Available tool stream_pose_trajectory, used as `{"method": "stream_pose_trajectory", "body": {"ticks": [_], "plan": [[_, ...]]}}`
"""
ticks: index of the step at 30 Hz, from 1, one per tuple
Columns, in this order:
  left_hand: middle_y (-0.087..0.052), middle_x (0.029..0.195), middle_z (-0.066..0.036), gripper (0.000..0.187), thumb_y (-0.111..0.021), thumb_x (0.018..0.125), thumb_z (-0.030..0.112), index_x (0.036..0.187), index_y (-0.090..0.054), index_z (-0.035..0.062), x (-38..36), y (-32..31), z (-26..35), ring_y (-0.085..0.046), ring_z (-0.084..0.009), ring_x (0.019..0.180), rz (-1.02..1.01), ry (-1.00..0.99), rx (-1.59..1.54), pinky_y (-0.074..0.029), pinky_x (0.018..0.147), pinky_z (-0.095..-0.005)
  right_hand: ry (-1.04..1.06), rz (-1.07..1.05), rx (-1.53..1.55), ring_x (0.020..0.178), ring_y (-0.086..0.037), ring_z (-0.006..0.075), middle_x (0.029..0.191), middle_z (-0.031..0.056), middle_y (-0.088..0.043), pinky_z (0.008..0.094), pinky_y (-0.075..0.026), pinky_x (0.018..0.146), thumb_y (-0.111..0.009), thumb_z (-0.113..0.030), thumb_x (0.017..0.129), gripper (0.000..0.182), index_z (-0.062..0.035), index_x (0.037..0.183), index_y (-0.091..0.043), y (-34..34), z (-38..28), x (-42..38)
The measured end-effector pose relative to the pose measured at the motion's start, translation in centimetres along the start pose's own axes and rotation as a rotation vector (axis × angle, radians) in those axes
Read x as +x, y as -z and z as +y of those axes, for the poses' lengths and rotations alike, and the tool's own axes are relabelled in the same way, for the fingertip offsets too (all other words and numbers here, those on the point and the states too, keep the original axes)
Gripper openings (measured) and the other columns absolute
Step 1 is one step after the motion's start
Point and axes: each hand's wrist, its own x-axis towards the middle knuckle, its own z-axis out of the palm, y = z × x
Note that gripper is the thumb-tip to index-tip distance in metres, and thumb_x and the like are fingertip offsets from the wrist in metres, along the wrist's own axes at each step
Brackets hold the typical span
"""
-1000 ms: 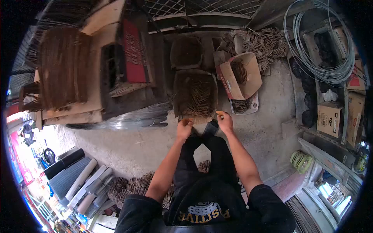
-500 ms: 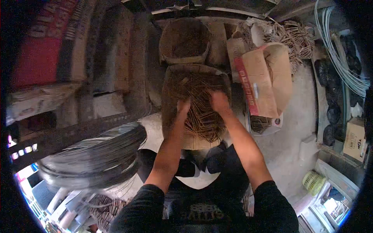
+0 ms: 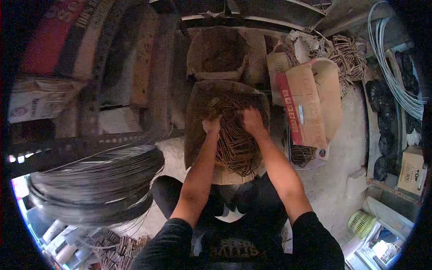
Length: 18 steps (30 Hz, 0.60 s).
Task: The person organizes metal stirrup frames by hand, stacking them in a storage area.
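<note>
Both hands are working inside the open carton (image 3: 192, 139), its walls seemingly keeping the rusty bent rods (image 3: 236, 155) together, within easy reach near the knees. The left hand (image 3: 212, 125) is curling at the pile's edge, the right hand (image 3: 253, 119) is dipping its fingers in from the other side, perhaps steadying the tangle between them; whether either grip is closing on a rod, I cannot tell.
</note>
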Motion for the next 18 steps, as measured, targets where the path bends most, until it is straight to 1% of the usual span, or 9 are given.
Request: {"method": "stream_pose_trajectory", "body": {"ticks": [3,5,6,8,11,13,14,16,18], "plan": [[-0.066,0.138,-0.019,0.046,-0.079,0.095,0.023,0.135,-0.069,0.0042,-3.8,2.6,1.3,-0.064,-0.0332,0.123,0.074,0.035,-0.003,-0.055,0.104,-0.0522,0.224,0.206,0.014,0.104,-0.066,0.0422,0.108,0.0216,-0.069,0.0532,-0.050,0.098,-0.065,-0.010,0.093,0.028,-0.0135,0.118,-0.078,3.7,-1.7,-5.0],[-0.072,0.127,-0.016,0.042,-0.078,0.095,0.017,0.135,-0.071,0.0053,-6.5,4.5,0.6,-0.069,-0.0251,0.110,0.008,-0.366,-0.123,-0.056,0.096,-0.0430,0.188,0.295,0.153,0.102,-0.066,0.0410,0.100,0.0213,-0.070,0.0527,-0.049,0.098,-0.065,-0.010,0.095,0.028,-0.0131,0.119,-0.078,9.3,-4.8,-9.9],[-0.072,0.127,-0.016,0.042,-0.078,0.095,0.017,0.135,-0.071,0.0053,-9.8,6.0,2.4,-0.069,-0.0251,0.110,0.012,-0.376,-0.126,-0.056,0.096,-0.0430,0.142,0.269,0.161,0.101,-0.065,0.0409,0.100,0.0211,-0.071,0.0526,-0.049,0.097,-0.065,-0.010,0.095,0.027,-0.0127,0.118,-0.078,11.9,-6.1,-12.2],[-0.076,0.109,-0.009,0.044,-0.080,0.094,0.014,0.136,-0.071,0.0063,-18.4,9.3,7.0,-0.068,-0.0151,0.095,-0.094,-0.411,-0.145,-0.054,0.087,-0.0329,0.099,0.250,0.166,0.100,-0.065,0.0407,0.100,0.0210,-0.072,0.0525,-0.049,0.096,-0.065,-0.010,0.096,0.026,-0.0123,0.118,-0.079,16.4,-8.2,-17.0],[-0.075,0.121,-0.006,0.040,-0.080,0.092,0.010,0.131,-0.074,0.0042,-28.5,12.9,11.3,-0.067,-0.0124,0.105,-0.198,-0.328,-0.277,-0.053,0.095,-0.0295,0.010,0.358,0.355,0.095,-0.068,0.0375,0.103,0.0203,-0.074,0.0478,-0.051,0.094,-0.066,-0.012,0.097,0.024,-0.0108,0.118,-0.079,22.2,-11.3,-23.8],[-0.075,0.118,-0.004,0.040,-0.081,0.092,0.010,0.130,-0.074,0.0034,-34.5,15.6,13.7,-0.065,-0.0108,0.102,-0.254,-0.313,-0.303,-0.053,0.093,-0.0284,-0.125,0.389,0.716,0.099,-0.070,0.0335,0.109,0.0150,-0.076,0.0424,-0.054,0.091,-0.068,-0.012,0.097,0.025,-0.0086,0.120,-0.078,26.4,-13.4,-27.7],[-0.075,0.114,-0.003,0.039,-0.081,0.091,0.010,0.129,-0.074,0.0025,-37.3,17.0,15.0,-0.064,-0.0093,0.098,-0.318,-0.295,-0.330,-0.052,0.090,-0.0273,-0.112,0.395,0.715,0.099,-0.070,0.0335,0.109,0.0150,-0.076,0.0424,-0.054,0.091,-0.068,-0.012,0.097,0.025,-0.0086,0.120,-0.078,27.8,-14.3,-29.6],[-0.075,0.112,-0.003,0.040,-0.082,0.091,0.011,0.129,-0.073,0.0013,-43.4,20.1,18.0,-0.064,-0.0095,0.097,-0.355,-0.293,-0.302,-0.052,0.089,-0.0275,-0.359,0.251,1.185,0.092,-0.070,0.0168,0.107,0.0063,-0.078,0.0313,-0.054,0.084,-0.068,-0.012,0.099,0.023,-0.0049,0.119,-0.078,30.7,-16.0,-32.8],[-0.075,0.111,-0.003,0.041,-0.083,0.091,0.011,0.129,-0.073,0.0000,-48.6,23.1,21.1,-0.064,-0.0097,0.095,-0.390,-0.296,-0.270,-0.052,0.087,-0.0276,-0.356,0.231,1.330,0.092,-0.067,0.0116,0.106,0.0031,-0.077,0.0286,-0.053,0.083,-0.069,-0.012,0.099,0.022,-0.0044,0.117,-0.078,34.7,-18.4,-35.6]]}}
